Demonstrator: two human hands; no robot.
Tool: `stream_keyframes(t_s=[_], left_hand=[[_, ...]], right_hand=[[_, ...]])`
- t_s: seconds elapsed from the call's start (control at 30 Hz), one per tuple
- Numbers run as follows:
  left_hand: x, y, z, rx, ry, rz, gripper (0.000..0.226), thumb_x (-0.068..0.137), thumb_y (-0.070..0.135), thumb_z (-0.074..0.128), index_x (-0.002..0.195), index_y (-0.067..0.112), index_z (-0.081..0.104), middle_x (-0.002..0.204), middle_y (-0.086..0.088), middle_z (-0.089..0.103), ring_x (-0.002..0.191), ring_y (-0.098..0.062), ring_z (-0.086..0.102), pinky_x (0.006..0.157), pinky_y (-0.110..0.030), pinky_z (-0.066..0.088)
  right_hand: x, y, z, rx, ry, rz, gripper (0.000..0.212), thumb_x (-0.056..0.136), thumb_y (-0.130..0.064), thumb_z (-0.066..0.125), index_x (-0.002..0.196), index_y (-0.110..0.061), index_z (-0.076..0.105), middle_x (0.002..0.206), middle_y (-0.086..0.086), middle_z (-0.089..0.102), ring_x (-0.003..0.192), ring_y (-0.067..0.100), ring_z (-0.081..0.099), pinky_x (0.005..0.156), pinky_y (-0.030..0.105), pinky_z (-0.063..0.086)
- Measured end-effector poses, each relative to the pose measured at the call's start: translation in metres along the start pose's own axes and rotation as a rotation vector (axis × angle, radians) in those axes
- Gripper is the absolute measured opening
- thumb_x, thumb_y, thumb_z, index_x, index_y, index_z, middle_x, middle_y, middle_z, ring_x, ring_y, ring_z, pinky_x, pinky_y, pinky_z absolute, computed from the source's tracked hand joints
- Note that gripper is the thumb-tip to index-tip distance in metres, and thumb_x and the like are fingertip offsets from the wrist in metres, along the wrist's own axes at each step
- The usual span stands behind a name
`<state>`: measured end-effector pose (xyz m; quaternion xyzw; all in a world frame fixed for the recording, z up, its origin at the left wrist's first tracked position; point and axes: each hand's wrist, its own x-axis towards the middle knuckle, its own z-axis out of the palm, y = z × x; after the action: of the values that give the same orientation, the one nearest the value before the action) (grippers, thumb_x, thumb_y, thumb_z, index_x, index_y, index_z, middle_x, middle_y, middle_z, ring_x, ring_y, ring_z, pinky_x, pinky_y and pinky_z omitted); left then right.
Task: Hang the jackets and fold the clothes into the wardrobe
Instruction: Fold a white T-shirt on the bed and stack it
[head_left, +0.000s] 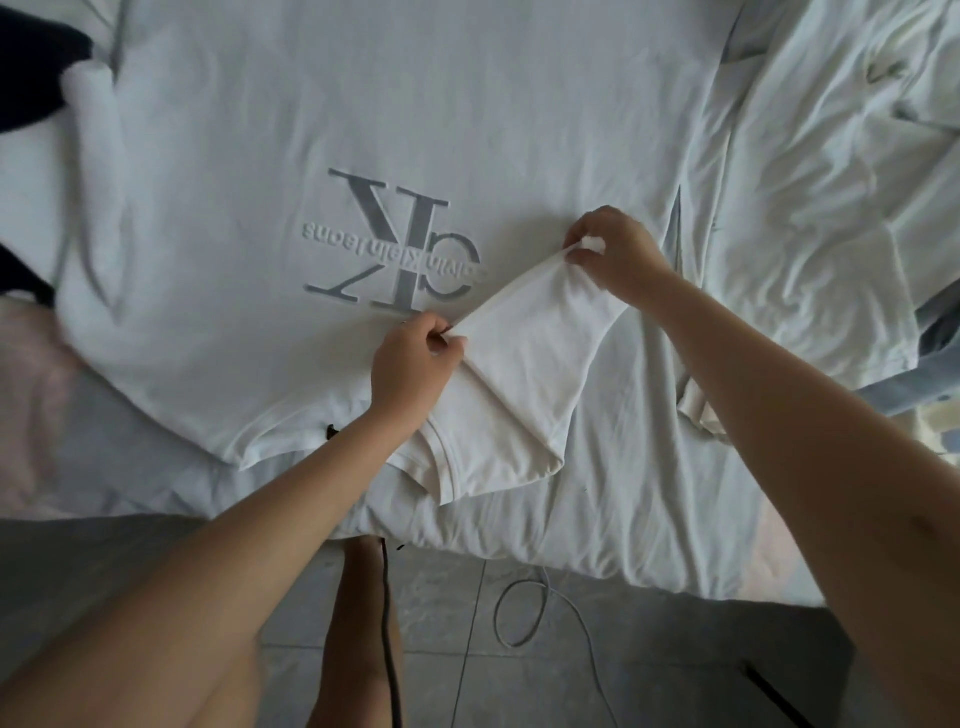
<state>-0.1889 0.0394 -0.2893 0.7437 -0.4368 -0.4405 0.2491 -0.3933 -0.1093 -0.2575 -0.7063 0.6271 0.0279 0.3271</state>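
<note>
A white T-shirt (363, 104) with a grey logo (395, 244) lies spread flat on the bed, logo upside down to me. Its right sleeve (530, 358) is lifted and folded in toward the chest. My left hand (410, 369) pinches the sleeve hem at its near end. My right hand (613, 254) pinches the hem's far end, and the edge is stretched taut between them. The collar area near the bed's front edge is partly hidden under my left wrist.
Crumpled white clothes (831, 182) lie on the right over a blue-grey garment (914, 384). A dark garment (31, 78) sits at the top left, pinkish fabric (31, 395) at the left. Below the bed edge (623, 566), cables (519, 613) trail on the tiled floor.
</note>
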Motion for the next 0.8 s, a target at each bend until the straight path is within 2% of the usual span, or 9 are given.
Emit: stream_keyframes(t_s=[0.13,0.23,0.3,0.4,0.47,0.53,0.6,0.67,0.8], left_hand=[[0.004,0.001,-0.001,0.009,-0.008,-0.013,0.017,0.081,0.012,0.067,0.083,0.019,0.052,0.072,0.013,0.054,0.072,-0.011,0.056,0.057,-0.018,0.037],[0.005,0.001,-0.002,0.006,-0.024,-0.022,0.020,0.080,0.010,0.067,0.082,0.019,0.049,0.071,0.012,0.054,0.071,-0.013,0.057,0.056,-0.017,0.037],[0.005,0.001,-0.002,0.000,-0.032,-0.012,0.021,0.078,0.009,0.068,0.080,0.020,0.050,0.071,0.012,0.054,0.071,-0.014,0.058,0.060,-0.024,0.040],[0.003,0.000,-0.001,-0.043,-0.047,0.029,0.018,0.079,0.010,0.070,0.083,0.021,0.056,0.077,0.013,0.059,0.074,-0.014,0.060,0.071,-0.029,0.047],[0.001,-0.002,-0.001,-0.078,-0.043,0.056,0.011,0.081,0.013,0.071,0.089,0.017,0.065,0.084,0.008,0.064,0.079,-0.014,0.062,0.077,-0.031,0.050],[-0.002,-0.003,0.000,-0.118,-0.012,0.070,0.009,0.081,0.014,0.072,0.089,0.013,0.068,0.086,0.003,0.067,0.079,-0.012,0.063,0.076,-0.026,0.050],[-0.005,-0.002,-0.002,-0.144,0.032,0.069,0.009,0.081,0.016,0.073,0.084,0.016,0.066,0.081,0.006,0.067,0.074,-0.006,0.062,0.071,-0.017,0.048],[-0.006,-0.001,-0.002,-0.152,0.063,0.058,0.011,0.079,0.018,0.074,0.081,0.018,0.063,0.075,0.012,0.063,0.070,-0.003,0.060,0.068,-0.014,0.046],[-0.005,-0.003,0.002,-0.129,0.104,0.045,0.014,0.078,0.018,0.075,0.078,0.015,0.061,0.072,0.008,0.063,0.071,-0.013,0.063,0.069,-0.030,0.052]], right_hand=[[-0.002,0.003,0.007,-0.002,0.025,0.070,0.019,0.086,-0.009,0.059,0.100,-0.016,0.069,0.109,0.003,0.062,0.113,0.027,0.048,0.089,0.027,0.035],[-0.006,0.003,0.012,0.142,0.077,0.158,0.026,0.084,-0.007,0.058,0.104,-0.022,0.063,0.090,-0.016,0.059,0.113,0.023,0.051,0.092,0.036,0.045],[-0.007,0.002,0.015,0.166,0.096,0.214,0.026,0.083,-0.016,0.061,0.107,-0.026,0.059,0.082,-0.020,0.053,0.111,0.018,0.051,0.094,0.041,0.045],[-0.004,-0.003,0.016,0.143,0.066,0.281,0.016,0.084,-0.037,0.063,0.095,-0.027,0.057,0.080,-0.014,0.052,0.109,0.022,0.052,0.098,0.044,0.043],[-0.001,-0.003,0.014,0.166,0.052,0.315,0.015,0.085,-0.038,0.064,0.088,-0.025,0.057,0.074,-0.014,0.050,0.100,0.024,0.056,0.096,0.045,0.045],[0.000,-0.001,0.011,0.241,0.074,0.314,0.012,0.084,-0.034,0.066,0.080,-0.027,0.057,0.072,-0.015,0.052,0.086,0.017,0.056,0.096,0.047,0.046],[-0.002,0.002,0.010,0.342,0.100,0.307,0.014,0.079,-0.035,0.069,0.072,-0.032,0.057,0.073,-0.015,0.057,0.080,0.014,0.057,0.093,0.051,0.048],[-0.003,0.003,0.010,0.412,0.114,0.320,0.013,0.069,-0.041,0.071,0.068,-0.034,0.060,0.074,-0.014,0.060,0.079,0.013,0.059,0.092,0.052,0.049],[-0.002,0.006,0.016,0.545,0.132,0.338,0.019,0.049,-0.056,0.068,0.066,-0.047,0.064,0.073,-0.017,0.064,0.079,0.008,0.060,0.100,0.054,0.043]])
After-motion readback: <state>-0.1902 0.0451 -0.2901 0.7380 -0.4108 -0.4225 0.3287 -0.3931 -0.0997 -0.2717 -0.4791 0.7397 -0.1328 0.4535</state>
